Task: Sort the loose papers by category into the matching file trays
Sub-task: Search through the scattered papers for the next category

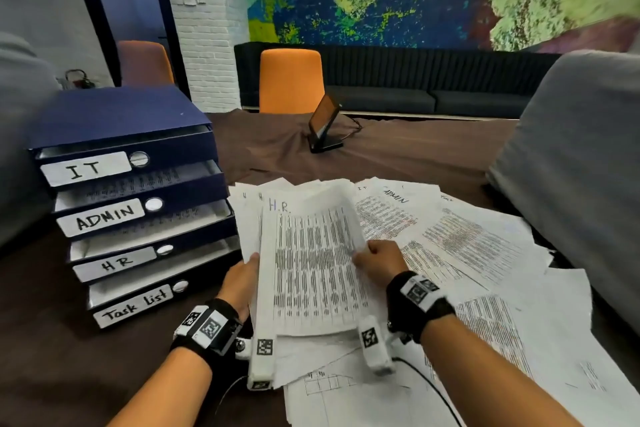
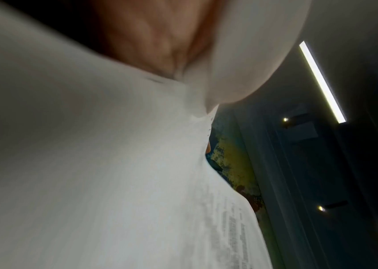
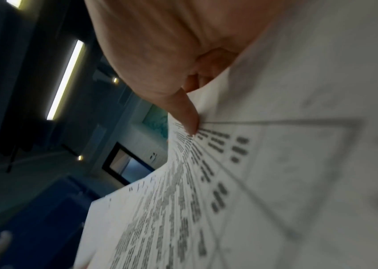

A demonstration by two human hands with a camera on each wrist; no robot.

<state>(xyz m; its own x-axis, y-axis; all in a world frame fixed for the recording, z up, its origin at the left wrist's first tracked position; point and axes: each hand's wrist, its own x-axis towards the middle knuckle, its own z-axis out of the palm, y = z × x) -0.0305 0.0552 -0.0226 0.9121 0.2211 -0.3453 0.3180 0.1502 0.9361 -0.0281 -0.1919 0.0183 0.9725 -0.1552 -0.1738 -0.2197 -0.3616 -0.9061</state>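
At table centre in the head view, the left hand (image 1: 239, 282) and right hand (image 1: 379, 262) pinch the HR sheets (image 1: 311, 263); the HR tray (image 1: 114, 265) sits at nine o'clock. Left wrist: thin, floppy paper (image 2: 91, 163); best gripped at both edges. Right wrist: the thumb (image 3: 183, 109) presses the page (image 3: 275, 163).

A dark brown tabletop (image 1: 408, 149) fills the scene. On its left side stands a stack of dark blue file trays (image 1: 135, 204), labelled from top to bottom IT, ADMIN, HR and Task list. Loose printed papers (image 1: 485, 253) lie spread across the near right part, overlapping one another. Farther back, near the middle, a tilted screen on a black stand (image 1: 325, 126) rests with a cable beside it.
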